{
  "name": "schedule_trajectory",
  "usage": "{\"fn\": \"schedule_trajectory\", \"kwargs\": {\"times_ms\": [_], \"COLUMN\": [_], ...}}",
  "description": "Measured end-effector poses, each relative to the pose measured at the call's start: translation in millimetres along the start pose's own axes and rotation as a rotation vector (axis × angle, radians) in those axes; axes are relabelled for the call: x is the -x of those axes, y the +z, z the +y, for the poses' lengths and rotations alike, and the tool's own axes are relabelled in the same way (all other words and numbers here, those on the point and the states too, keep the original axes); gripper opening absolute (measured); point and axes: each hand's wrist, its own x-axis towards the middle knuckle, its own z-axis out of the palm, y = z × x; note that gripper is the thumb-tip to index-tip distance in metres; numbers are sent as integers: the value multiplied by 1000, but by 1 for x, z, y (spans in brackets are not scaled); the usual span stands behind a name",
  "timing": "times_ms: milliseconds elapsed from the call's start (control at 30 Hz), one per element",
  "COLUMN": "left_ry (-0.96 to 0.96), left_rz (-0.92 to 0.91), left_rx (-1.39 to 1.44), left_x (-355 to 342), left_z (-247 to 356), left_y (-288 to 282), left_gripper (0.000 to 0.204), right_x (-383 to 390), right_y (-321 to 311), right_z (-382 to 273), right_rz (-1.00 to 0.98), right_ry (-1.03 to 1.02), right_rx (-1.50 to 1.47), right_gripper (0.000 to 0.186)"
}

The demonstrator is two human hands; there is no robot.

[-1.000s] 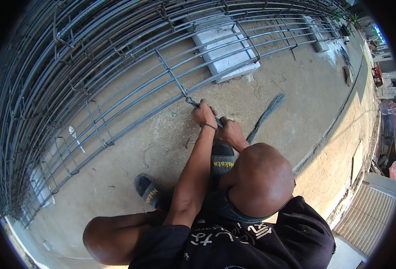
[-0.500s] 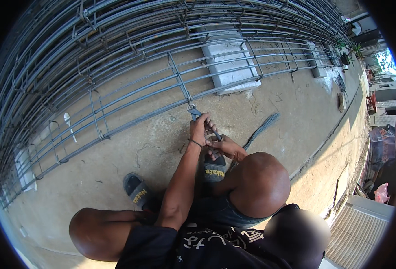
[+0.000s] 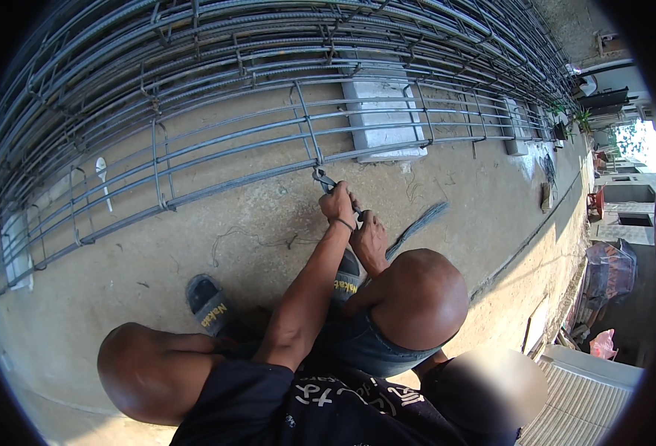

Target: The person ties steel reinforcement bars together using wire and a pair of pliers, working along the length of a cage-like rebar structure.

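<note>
My left hand (image 3: 337, 201) is wrapped around a pair of pincers (image 3: 322, 178) just behind the jaws. The jaws point away from me and sit at the lower bar of a rebar cage (image 3: 238, 180), beside the corner of a stirrup (image 3: 307, 123). A small tie wire at that joint is too fine to make out clearly. My right hand (image 3: 370, 236) has its fingers closed at the handle end of the same pincers, slightly below and right of my left hand.
A bundle of tie wire (image 3: 423, 224) lies on the concrete right of my hands. White blocks (image 3: 387, 123) sit under the cage. A white plastic spoon (image 3: 103, 182) lies at left. More rebar cages (image 3: 216, 44) are stacked beyond. My sandals (image 3: 207, 301) are close below.
My right hand's fingers have closed in at the handle end of the pincers. The pincers stay at the same joint, jaws apparently a little more open. The view has shifted slightly.
</note>
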Motion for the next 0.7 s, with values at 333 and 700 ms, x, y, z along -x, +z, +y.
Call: {"fn": "schedule_trajectory", "kwargs": {"times_ms": [333,700], "left_ry": [-87,-119], "left_rz": [-482,-275], "left_rx": [-181,23], "left_x": [4,10], "left_z": [29,33], "left_y": [-45,-19], "left_gripper": [21,22], "right_x": [-15,9], "right_y": [0,-31], "right_z": [22,-11], "right_rz": [-1305,-171], "right_ry": [649,-86], "right_rx": [-1420,-75], "right_gripper": [11,65]}}
